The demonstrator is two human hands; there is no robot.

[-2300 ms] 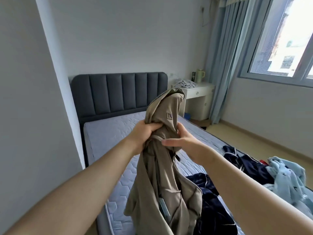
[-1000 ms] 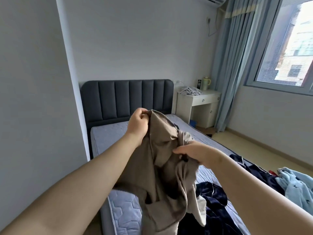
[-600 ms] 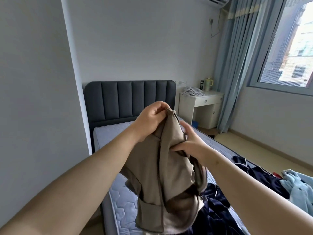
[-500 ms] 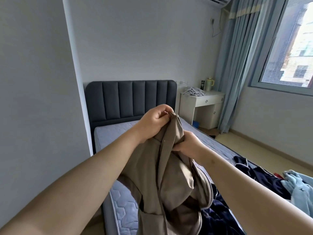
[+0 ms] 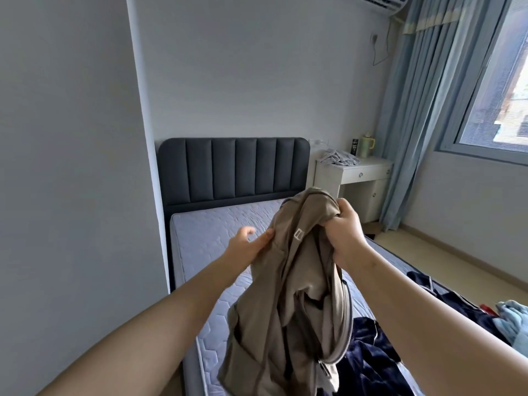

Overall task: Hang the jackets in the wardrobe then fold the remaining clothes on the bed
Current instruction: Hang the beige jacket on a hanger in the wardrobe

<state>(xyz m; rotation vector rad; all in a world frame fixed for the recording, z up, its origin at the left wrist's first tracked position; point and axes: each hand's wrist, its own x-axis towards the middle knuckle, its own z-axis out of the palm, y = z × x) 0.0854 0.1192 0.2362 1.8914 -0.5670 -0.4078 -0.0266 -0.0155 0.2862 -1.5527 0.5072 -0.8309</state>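
Observation:
A tan zip jacket (image 5: 288,304) hangs bunched in the air over the bed (image 5: 217,232). My right hand (image 5: 344,234) grips its top in a fist, fabric spilling above the knuckles. My left hand (image 5: 247,247) pinches the jacket's left edge between thumb and fingers, lower than the right. A small rectangular logo patch faces me near the top. The zipper runs down the right side. On the mattress at lower right lie a dark navy garment (image 5: 368,364) and a light blue one (image 5: 511,318).
A dark padded headboard (image 5: 234,170) stands against the back wall. A white bedside desk (image 5: 360,181) carries crumpled cloth and a pale kettle. Blue curtains (image 5: 414,124) and a window fill the right. A wall runs close along my left.
My right hand has risen and now holds the jacket's top, while my left hand has dropped to the jacket's left edge. The jacket has turned, showing its logo patch.

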